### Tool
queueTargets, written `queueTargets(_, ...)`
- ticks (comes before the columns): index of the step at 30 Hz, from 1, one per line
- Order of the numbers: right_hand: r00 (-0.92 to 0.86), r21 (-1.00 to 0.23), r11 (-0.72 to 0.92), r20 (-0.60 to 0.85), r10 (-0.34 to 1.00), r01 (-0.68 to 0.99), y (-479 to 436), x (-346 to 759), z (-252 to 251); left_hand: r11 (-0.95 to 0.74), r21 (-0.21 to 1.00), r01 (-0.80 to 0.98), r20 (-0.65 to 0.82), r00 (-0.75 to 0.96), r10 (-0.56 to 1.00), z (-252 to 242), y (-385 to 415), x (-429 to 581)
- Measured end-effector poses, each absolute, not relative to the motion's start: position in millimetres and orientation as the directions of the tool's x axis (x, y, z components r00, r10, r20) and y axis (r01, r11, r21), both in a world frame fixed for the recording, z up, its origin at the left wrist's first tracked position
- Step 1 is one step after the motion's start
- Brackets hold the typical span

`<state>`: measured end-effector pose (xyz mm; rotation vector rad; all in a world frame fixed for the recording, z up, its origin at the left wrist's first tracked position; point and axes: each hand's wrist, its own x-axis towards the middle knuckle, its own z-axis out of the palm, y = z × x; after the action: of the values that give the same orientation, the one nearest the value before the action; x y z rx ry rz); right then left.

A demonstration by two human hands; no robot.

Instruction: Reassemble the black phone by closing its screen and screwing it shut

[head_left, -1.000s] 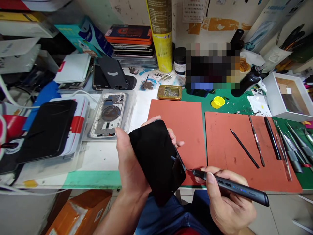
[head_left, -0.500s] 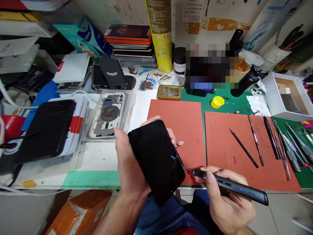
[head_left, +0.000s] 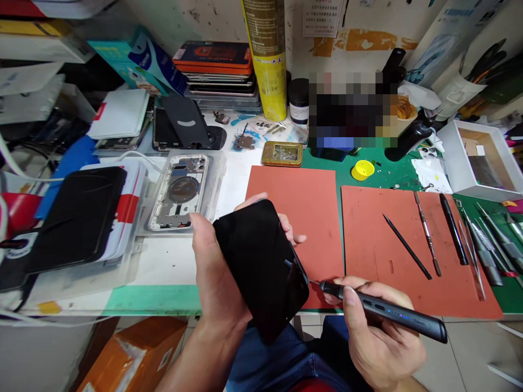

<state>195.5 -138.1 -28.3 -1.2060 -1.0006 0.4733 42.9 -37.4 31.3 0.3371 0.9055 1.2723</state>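
Observation:
My left hand (head_left: 214, 277) is wrapped round a black smartphone (head_left: 259, 264), screen up, tilted above the front edge of the bench. My right hand (head_left: 378, 340) grips a black electric screwdriver (head_left: 388, 313) like a pen. Its thin bit touches the phone's bottom edge at the lower right corner. Blue lights glow on the screwdriver's body. Both hands hover over my lap, just in front of a red mat (head_left: 304, 209).
A second red mat (head_left: 408, 277) holds a spudger (head_left: 406, 246) and metal tools (head_left: 427, 234); tweezers (head_left: 486, 245) lie on the right. An empty phone housing (head_left: 180, 190) sits in a clear tray, a black tablet (head_left: 77, 218) on the left, a gold tin (head_left: 283, 154), a yellow cap (head_left: 363, 170) and a white box (head_left: 482, 158) behind.

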Motion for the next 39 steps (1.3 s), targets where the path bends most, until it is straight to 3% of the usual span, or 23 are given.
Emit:
queueTargets(17,0.511,-0.922,0.307,0.386,0.768,0.235,-138.3,195.5,-29.6,0.303,0.68,-0.668,-0.409,-0.002,0.913,33.9,-36.0,44.3)
queueTargets(39,0.515,-0.927,0.333,0.373,0.772,0.172,-140.0,195.5,-30.1,0.287,0.672,-0.683,-0.38,0.014,0.925,32.0,-36.6,44.1)
